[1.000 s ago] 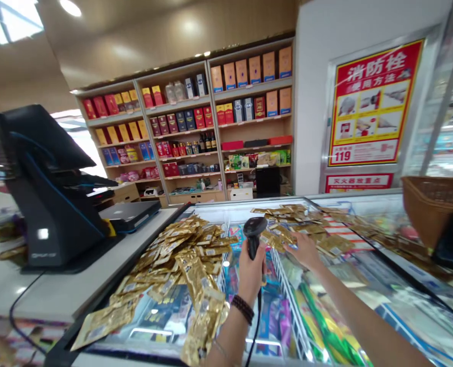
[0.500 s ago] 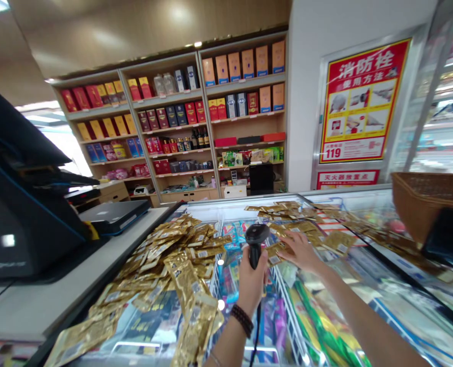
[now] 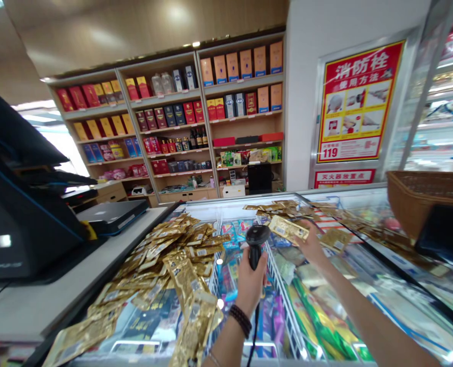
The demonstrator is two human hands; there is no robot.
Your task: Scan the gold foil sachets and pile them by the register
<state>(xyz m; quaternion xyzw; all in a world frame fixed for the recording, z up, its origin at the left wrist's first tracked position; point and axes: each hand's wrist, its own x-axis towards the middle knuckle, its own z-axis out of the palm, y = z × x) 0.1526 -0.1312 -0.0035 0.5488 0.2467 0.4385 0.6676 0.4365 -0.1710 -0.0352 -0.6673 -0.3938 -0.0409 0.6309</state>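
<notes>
Gold and flat, the packet (image 3: 284,228) is sitting in your right grip (image 3: 311,246), whose fingers are pinching its right end, and its free end is pointing left, just beyond the black scanner (image 3: 257,234). You are clasping that scanner by its handle in your left grip (image 3: 251,278), near and left of the packet. The long axis is slanting from far left to near right. Unlike half a second ago, when your fingers were covering it lower down, you are now holding it farther off, showing its pale gold face.
</notes>
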